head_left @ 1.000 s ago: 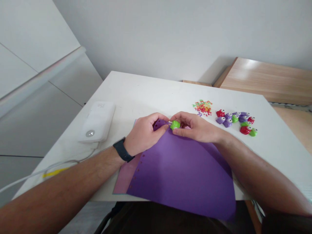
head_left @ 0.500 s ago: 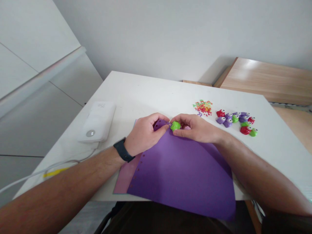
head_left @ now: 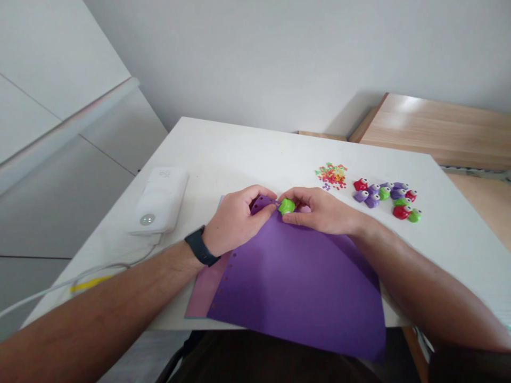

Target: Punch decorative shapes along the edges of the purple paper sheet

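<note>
A purple sheet of paper (head_left: 295, 287) has its far edge raised, with a row of small punched holes along its left side and at its far left corner. My left hand (head_left: 243, 221) pinches that sheet near the far edge, thumb on top. Between the fingers and thumb of my right hand (head_left: 319, 210) is a small green craft punch (head_left: 286, 206), set at the sheet's far edge just right of my left fingertips. A pink sheet (head_left: 205, 292) lies partly under the purple one. My fingers hide part of the punch.
Several red, purple and green punches (head_left: 385, 193) stand in a group on the right of the white table (head_left: 235, 154). Beside them lies a pile of tiny colourful paper cutouts (head_left: 332, 175). A white power bank (head_left: 162, 199) with a cable (head_left: 99, 266) sits at left.
The green punch appears slightly turned in my right fingers. Both hands stay in nearly the same place. The lit display on the power bank looks different.
</note>
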`<action>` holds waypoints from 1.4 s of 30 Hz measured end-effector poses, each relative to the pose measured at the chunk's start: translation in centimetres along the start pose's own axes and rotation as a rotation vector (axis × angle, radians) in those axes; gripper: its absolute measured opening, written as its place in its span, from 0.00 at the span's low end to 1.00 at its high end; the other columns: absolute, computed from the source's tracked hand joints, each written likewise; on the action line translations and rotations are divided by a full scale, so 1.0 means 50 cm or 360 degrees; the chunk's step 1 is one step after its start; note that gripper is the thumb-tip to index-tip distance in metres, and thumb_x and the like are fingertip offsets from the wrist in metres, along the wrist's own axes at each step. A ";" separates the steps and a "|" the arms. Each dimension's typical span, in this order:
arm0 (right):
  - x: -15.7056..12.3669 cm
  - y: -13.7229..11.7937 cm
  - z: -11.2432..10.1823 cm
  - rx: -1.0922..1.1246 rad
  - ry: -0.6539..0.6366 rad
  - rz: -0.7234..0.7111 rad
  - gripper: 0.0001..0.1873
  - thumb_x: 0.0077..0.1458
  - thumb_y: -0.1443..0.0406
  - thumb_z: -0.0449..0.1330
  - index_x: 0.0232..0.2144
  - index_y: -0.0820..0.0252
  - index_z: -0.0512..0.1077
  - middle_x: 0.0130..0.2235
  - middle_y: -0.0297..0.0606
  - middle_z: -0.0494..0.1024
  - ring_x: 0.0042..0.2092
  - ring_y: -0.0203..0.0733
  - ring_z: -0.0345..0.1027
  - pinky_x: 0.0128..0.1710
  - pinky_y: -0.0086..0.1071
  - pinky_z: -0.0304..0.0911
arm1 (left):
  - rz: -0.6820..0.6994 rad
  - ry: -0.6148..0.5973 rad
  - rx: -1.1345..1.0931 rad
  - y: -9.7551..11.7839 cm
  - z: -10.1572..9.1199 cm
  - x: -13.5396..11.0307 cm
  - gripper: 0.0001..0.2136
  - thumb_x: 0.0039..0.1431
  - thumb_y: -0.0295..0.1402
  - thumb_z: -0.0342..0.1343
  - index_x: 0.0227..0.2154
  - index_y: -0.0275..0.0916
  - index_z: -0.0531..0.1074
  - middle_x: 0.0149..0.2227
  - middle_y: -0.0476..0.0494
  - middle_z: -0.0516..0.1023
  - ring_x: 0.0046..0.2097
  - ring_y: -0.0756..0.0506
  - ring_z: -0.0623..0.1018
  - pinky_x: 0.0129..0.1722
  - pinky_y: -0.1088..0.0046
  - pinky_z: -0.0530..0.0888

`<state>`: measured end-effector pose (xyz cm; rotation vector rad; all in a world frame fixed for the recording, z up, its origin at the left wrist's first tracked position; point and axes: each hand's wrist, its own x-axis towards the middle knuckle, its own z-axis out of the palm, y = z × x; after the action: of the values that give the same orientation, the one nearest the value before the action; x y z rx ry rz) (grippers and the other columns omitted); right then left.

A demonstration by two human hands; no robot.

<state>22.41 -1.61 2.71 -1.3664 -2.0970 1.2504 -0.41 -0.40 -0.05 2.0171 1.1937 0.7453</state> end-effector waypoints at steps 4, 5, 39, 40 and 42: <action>-0.003 -0.003 0.002 -0.0064 0.0033 -0.0010 0.16 0.59 0.61 0.63 0.48 0.59 0.76 0.37 0.34 0.79 0.35 0.36 0.68 0.36 0.31 0.63 | -0.0008 -0.0006 -0.0008 -0.001 0.001 0.000 0.10 0.63 0.41 0.59 0.45 0.46 0.78 0.40 0.53 0.83 0.38 0.49 0.79 0.39 0.72 0.73; -0.003 -0.003 0.003 -0.0080 0.0041 -0.0015 0.15 0.59 0.61 0.63 0.48 0.59 0.76 0.37 0.34 0.79 0.35 0.36 0.69 0.37 0.31 0.63 | -0.0009 -0.0003 -0.0009 -0.001 0.001 0.000 0.10 0.63 0.41 0.59 0.45 0.46 0.78 0.40 0.53 0.83 0.38 0.49 0.80 0.39 0.72 0.73; -0.010 -0.016 0.031 -0.0293 0.0224 -0.0111 0.12 0.55 0.70 0.60 0.43 0.59 0.76 0.35 0.34 0.78 0.35 0.37 0.69 0.36 0.31 0.59 | 0.0015 -0.0168 -0.0145 0.008 -0.003 -0.002 0.30 0.50 0.52 0.68 0.54 0.45 0.74 0.51 0.45 0.82 0.50 0.42 0.81 0.54 0.63 0.76; -0.009 -0.017 0.032 -0.0299 0.0226 -0.0126 0.11 0.55 0.70 0.60 0.42 0.59 0.76 0.35 0.34 0.78 0.36 0.37 0.69 0.37 0.31 0.59 | 0.0000 -0.0159 -0.0150 0.008 -0.002 -0.001 0.30 0.50 0.53 0.68 0.55 0.44 0.74 0.50 0.45 0.82 0.50 0.41 0.81 0.54 0.62 0.76; -0.009 -0.018 0.034 -0.0320 0.0238 -0.0136 0.10 0.56 0.70 0.59 0.41 0.59 0.75 0.35 0.34 0.78 0.36 0.38 0.69 0.37 0.31 0.59 | 0.0002 -0.0160 -0.0140 0.008 -0.001 0.000 0.30 0.50 0.53 0.68 0.53 0.45 0.75 0.50 0.45 0.83 0.49 0.41 0.81 0.54 0.62 0.76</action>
<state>20.96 -2.97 2.57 -1.3884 -2.1970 0.8952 -0.25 -0.53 0.32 1.9590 1.0839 0.6772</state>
